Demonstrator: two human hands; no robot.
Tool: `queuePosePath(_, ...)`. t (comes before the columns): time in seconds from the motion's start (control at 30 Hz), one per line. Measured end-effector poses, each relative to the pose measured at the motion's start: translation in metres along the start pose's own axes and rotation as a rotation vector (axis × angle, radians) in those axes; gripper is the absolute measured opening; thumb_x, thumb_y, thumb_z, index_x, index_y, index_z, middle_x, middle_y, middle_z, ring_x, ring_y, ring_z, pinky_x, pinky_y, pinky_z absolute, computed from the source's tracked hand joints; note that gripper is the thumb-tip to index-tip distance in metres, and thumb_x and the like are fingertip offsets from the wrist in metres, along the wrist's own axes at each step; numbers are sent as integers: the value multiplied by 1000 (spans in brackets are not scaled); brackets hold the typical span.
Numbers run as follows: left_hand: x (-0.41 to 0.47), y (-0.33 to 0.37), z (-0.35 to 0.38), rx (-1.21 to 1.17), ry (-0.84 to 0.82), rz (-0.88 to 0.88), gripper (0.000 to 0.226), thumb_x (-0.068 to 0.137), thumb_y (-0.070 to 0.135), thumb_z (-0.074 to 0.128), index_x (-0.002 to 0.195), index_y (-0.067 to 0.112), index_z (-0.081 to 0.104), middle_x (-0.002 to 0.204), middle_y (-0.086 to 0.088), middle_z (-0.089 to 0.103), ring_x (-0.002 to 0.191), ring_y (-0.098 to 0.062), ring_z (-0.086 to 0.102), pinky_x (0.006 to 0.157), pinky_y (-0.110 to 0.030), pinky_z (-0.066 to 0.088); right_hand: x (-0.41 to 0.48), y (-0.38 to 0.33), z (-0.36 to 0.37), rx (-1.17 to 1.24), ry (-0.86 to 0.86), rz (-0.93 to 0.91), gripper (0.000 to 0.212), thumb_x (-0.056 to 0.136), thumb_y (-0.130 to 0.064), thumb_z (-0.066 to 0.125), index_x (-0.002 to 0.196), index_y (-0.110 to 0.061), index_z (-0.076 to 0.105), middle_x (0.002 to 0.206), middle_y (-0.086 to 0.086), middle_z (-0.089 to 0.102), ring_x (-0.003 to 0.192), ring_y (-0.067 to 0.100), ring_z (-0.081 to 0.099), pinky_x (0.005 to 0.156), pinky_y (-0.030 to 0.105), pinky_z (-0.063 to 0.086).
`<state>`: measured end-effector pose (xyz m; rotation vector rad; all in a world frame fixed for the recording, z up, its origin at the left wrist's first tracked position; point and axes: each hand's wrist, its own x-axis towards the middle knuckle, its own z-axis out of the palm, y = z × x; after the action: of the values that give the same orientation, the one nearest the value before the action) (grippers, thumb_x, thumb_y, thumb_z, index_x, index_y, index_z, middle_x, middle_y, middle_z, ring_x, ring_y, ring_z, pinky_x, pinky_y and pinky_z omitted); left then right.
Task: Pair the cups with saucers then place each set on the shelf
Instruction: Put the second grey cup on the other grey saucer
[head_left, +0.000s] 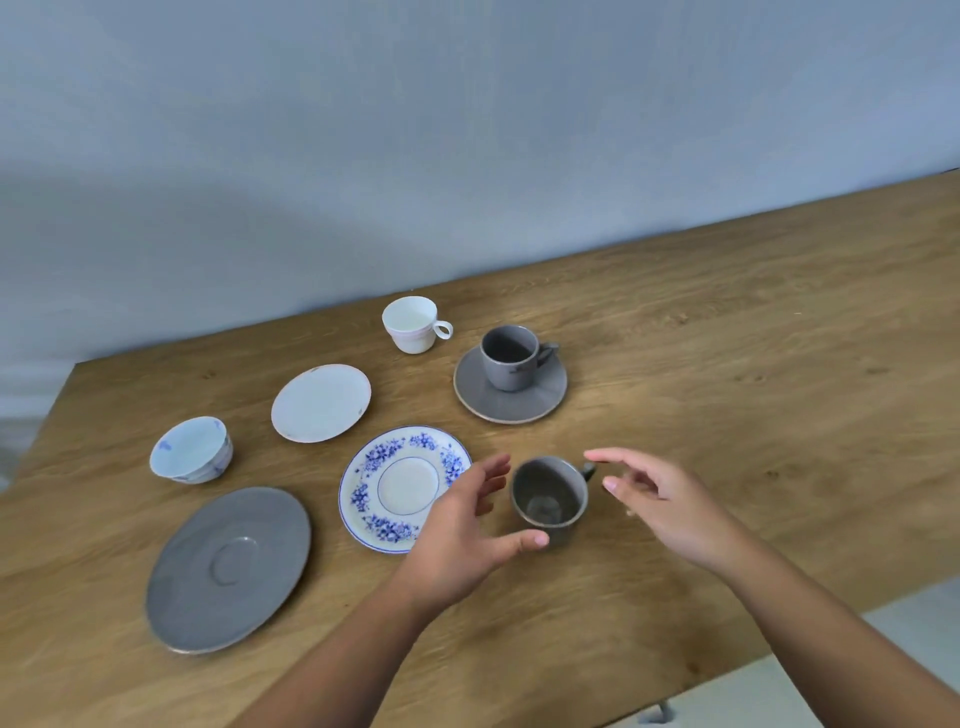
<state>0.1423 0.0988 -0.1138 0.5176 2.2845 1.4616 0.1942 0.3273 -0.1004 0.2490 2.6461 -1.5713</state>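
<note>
A grey cup (549, 498) stands upright on the wooden table (727, 364), its handle pointing to the right. My left hand (462, 525) is open just left of it, thumb near its front wall. On the other side hovers my right hand (660, 499), fingers apart, close to the handle. An empty grey saucer (228, 569) lies at the front left. A blue-flowered saucer (400, 486) sits beside my left hand. Further back, a second grey cup (511, 356) rests on a grey saucer (511, 402). A plain white saucer (321, 402), a white cup (413, 325) and a blue-patterned cup (191, 449) stand apart.
A pale blue-grey wall (467, 130) runs behind the table. The table's front edge slants across the lower right, with light floor (883, 649) beyond it. No shelf is in view.
</note>
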Motion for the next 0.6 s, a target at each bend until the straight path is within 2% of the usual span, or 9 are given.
queuePosePath(0.07, -3, -3, 8, 9, 3, 2, 88, 61, 32, 86, 136, 27, 42, 125, 19, 55, 117, 4, 52, 98, -14, 43, -3, 1, 7, 46, 45, -16, 31, 89, -15, 56, 107, -40, 63, 88, -10, 62, 75, -1, 61, 71, 21, 54)
queuePosePath(0.13, -3, -4, 15, 8, 20, 7, 80, 62, 30, 86, 129, 35, 43, 119, 24, 56, 112, 6, 55, 94, -11, 43, -3, 3, 13, 80, 110, -17, 25, 87, -12, 60, 97, -33, 67, 96, -7, 69, 84, 7, 66, 72, 25, 56)
queuePosePath(0.23, -1, -4, 23, -16, 56, 13, 76, 61, 26, 87, 126, 31, 48, 116, 18, 61, 110, 2, 58, 92, -11, 45, -3, 5, 18, 88, 124, 1, 16, 84, -10, 63, 85, -25, 66, 89, 0, 72, 76, 14, 67, 71, 29, 57)
queuePosePath(0.37, 2, -3, 20, -37, 47, 21, 69, 62, 24, 87, 119, 37, 50, 112, 18, 64, 109, 3, 60, 98, -22, 48, -4, 3, 20, 123, 151, 10, 24, 83, -8, 65, 80, -31, 68, 84, -3, 75, 76, 15, 70, 75, 30, 57)
queuePosePath(0.47, 1, 2, 5, -25, 60, 46, 68, 61, 26, 87, 120, 34, 55, 112, 14, 68, 108, 1, 61, 99, -29, 49, -2, -6, 23, 150, 174, -26, 27, 81, -7, 66, 75, -33, 70, 79, -6, 75, 78, 12, 69, 78, 32, 56)
queuePosePath(0.53, -1, 7, -9, -14, 81, 67, 66, 61, 27, 87, 116, 42, 54, 110, 18, 68, 109, 2, 61, 100, -29, 49, 2, -18, 25, 146, 187, -72, 26, 80, -9, 68, 75, -34, 71, 79, -7, 75, 77, 12, 69, 79, 35, 55)
queuePosePath(0.6, -6, 12, -30, -2, 106, 79, 64, 63, 26, 86, 114, 45, 53, 111, 21, 66, 109, 4, 59, 101, -29, 47, 9, -35, 31, 142, 163, -114, 21, 80, -12, 68, 79, -33, 72, 81, -3, 76, 81, 19, 70, 81, 39, 54)
